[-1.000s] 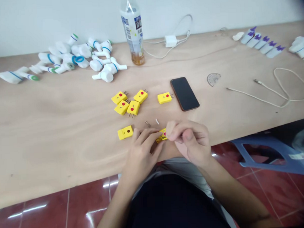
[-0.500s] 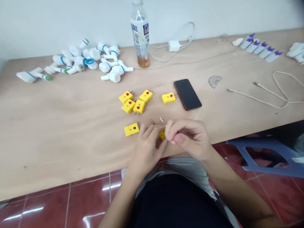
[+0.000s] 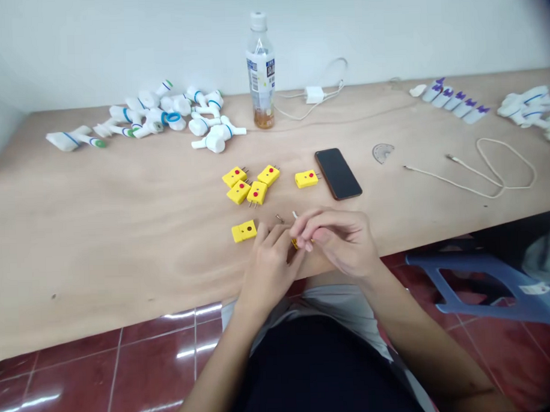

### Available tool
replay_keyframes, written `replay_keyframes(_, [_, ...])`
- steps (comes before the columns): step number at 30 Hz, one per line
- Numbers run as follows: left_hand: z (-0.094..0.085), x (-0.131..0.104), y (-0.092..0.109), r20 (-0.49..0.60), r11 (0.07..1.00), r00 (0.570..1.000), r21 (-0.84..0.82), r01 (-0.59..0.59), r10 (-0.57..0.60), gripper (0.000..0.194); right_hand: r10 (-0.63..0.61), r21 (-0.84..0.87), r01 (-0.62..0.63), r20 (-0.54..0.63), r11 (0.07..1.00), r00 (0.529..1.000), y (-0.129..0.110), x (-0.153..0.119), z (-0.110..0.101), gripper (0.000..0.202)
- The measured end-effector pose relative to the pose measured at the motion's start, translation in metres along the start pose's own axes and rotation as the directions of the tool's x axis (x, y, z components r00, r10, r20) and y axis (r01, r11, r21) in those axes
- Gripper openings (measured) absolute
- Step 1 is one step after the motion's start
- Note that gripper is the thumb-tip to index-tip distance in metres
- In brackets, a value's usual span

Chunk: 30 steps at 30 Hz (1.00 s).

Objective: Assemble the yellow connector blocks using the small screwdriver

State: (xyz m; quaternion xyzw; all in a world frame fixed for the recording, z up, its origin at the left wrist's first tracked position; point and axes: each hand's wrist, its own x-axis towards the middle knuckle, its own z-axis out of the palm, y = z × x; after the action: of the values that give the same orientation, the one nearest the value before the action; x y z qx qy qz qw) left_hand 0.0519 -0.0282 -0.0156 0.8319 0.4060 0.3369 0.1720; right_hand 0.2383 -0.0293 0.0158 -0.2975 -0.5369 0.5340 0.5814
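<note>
My left hand (image 3: 271, 257) rests at the table's near edge, its fingers bent around a small yellow part (image 3: 295, 243) that is mostly hidden. My right hand (image 3: 342, 240) hovers over the same part with thumb and fingers pinched; what they hold, if anything, is too small to see. Left of my hands lies a yellow connector half (image 3: 244, 231). Behind them are a small metal piece (image 3: 279, 218) and a white sliver (image 3: 295, 215). Several yellow plugs with red dots (image 3: 257, 193) form a group farther back, and a single yellow plug (image 3: 306, 179) lies beside the phone (image 3: 338, 173).
A bottle (image 3: 261, 80) stands near the wall beside a white charger (image 3: 314, 94). White fittings (image 3: 157, 119) are piled at the back left. Rightward lie a protractor (image 3: 383, 153), a white cable (image 3: 502, 186) and purple-topped pieces (image 3: 454, 100). A blue stool (image 3: 480, 283) stands below.
The fingers of my right hand have shifted slightly left, over the yellow part. The whole view has moved a little, and my left hand has kept its place at the part.
</note>
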Motion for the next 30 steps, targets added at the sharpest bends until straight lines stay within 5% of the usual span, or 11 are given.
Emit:
replay_keyframes(5, [0.0, -0.002, 0.0, 0.043, 0.998, 0.998, 0.03, 0.047, -0.049, 0.02, 0.088, 0.001, -0.088, -0.041, 0.996, 0.995, -0.005, 0.001, -0.001, 0.035])
replay_keyframes(9, [0.0, -0.002, 0.0, 0.024, 0.998, 0.999, 0.039, 0.045, -0.046, 0.018, -0.003, -0.129, -0.003, -0.046, 0.992, 0.999, -0.006, 0.002, 0.002, 0.016])
replay_keyframes(13, [0.0, -0.001, -0.001, 0.04, 0.999, 0.999, 0.014, 0.037, -0.037, 0.019, 0.071, 0.026, -0.067, -0.167, 0.997, 0.983, -0.006, 0.004, 0.006, 0.038])
replay_keyframes(18, [0.001, -0.001, -0.002, 0.03, 0.998, 0.998, 0.034, 0.045, -0.046, 0.018, 0.023, -0.052, -0.026, -0.063, 0.998, 0.998, -0.008, 0.001, 0.003, 0.017])
replay_keyframes(22, [0.0, -0.001, -0.001, 0.038, 0.999, 0.998, 0.027, 0.047, -0.048, 0.019, 0.098, 0.001, -0.098, -0.076, 0.995, 0.992, -0.01, -0.002, 0.001, 0.034])
replay_keyframes(26, [-0.002, 0.0, 0.0, 0.045, 0.998, 0.997, 0.021, 0.057, -0.058, 0.018, 0.028, -0.046, -0.027, 0.005, 0.999, 1.0, -0.01, -0.002, -0.003, 0.015])
replay_keyframes(30, [-0.002, 0.001, 0.0, 0.055, 0.998, 0.996, 0.015, 0.063, -0.064, 0.019, 0.09, 0.024, -0.09, 0.01, 0.996, 0.996, -0.01, -0.002, -0.005, 0.038])
